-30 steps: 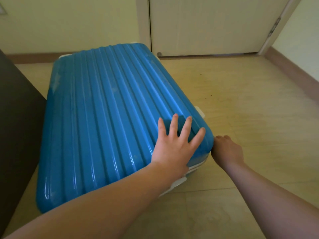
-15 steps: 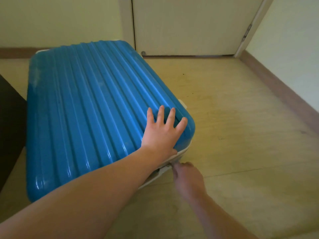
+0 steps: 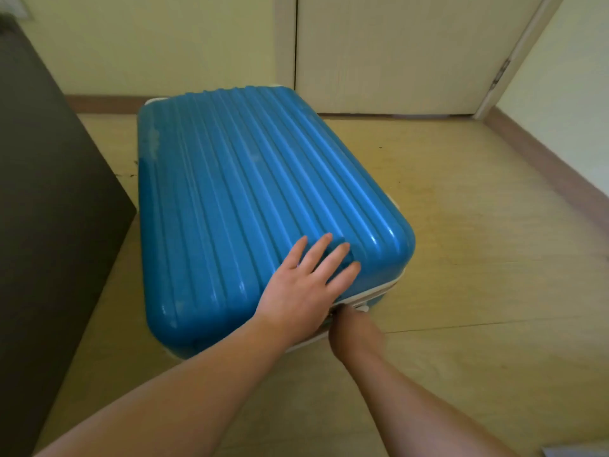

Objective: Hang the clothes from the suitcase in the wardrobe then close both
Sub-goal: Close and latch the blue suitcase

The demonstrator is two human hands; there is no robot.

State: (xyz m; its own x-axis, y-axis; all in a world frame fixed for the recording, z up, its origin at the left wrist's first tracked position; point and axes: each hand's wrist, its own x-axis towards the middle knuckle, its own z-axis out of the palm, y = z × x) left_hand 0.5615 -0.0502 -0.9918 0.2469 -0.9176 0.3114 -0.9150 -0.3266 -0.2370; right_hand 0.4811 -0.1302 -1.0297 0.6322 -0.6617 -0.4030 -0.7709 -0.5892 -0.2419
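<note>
A blue ribbed hard-shell suitcase (image 3: 250,206) lies flat and closed on the floor, with a white zipper band along its near side. My left hand (image 3: 304,285) presses flat on the lid near the front right corner, fingers spread. My right hand (image 3: 354,331) sits low at the near side seam, fingers curled and pinching the zipper pull (image 3: 336,308), which is mostly hidden by the hands. No clothes and no wardrobe are in view.
A dark piece of furniture (image 3: 49,225) stands close on the suitcase's left. A closed pale door (image 3: 395,51) is behind it. Tiled floor (image 3: 478,242) stretches to the right up to the wall's baseboard (image 3: 543,156).
My right hand has travelled from the suitcase's front right corner leftward along the near side seam. My left hand stays pressed on the lid, a little further left. The view shifted.
</note>
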